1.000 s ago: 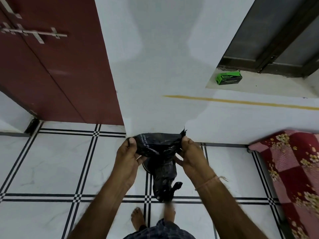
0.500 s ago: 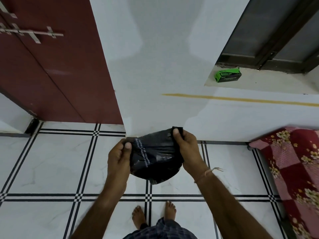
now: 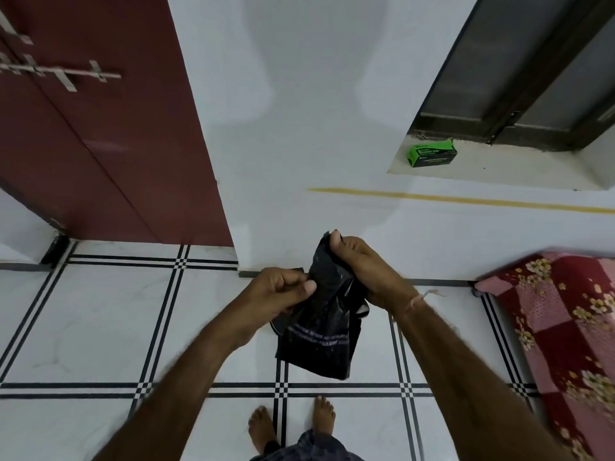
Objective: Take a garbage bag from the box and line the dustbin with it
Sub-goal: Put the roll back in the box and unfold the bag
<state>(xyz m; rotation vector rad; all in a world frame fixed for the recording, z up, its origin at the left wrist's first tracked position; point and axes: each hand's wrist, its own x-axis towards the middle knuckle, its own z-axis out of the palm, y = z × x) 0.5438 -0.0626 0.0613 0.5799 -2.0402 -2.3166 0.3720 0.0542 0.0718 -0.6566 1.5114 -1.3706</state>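
Observation:
A black garbage bag (image 3: 321,337), crumpled and partly unfolded, hangs in front of me above the tiled floor. My right hand (image 3: 364,267) grips its top edge, held higher. My left hand (image 3: 281,291) pinches the bag's left side lower down with thumb and fingers. The green garbage bag box (image 3: 431,156) lies on the window ledge at the upper right, far from both hands. Just behind the bag a dark curved edge (image 3: 275,327) shows on the floor; I cannot tell what it is. No dustbin is clearly visible.
A dark red door (image 3: 109,154) with a metal latch stands at the left. A white wall (image 3: 299,128) faces me, with a window ledge (image 3: 499,171) at the right. A red floral bed cover (image 3: 565,327) fills the right edge. My bare feet (image 3: 293,424) stand on white tiles.
The bag was stretched wide between both hands; now my right hand has risen and my left has dropped, so the bag hangs longer and narrower.

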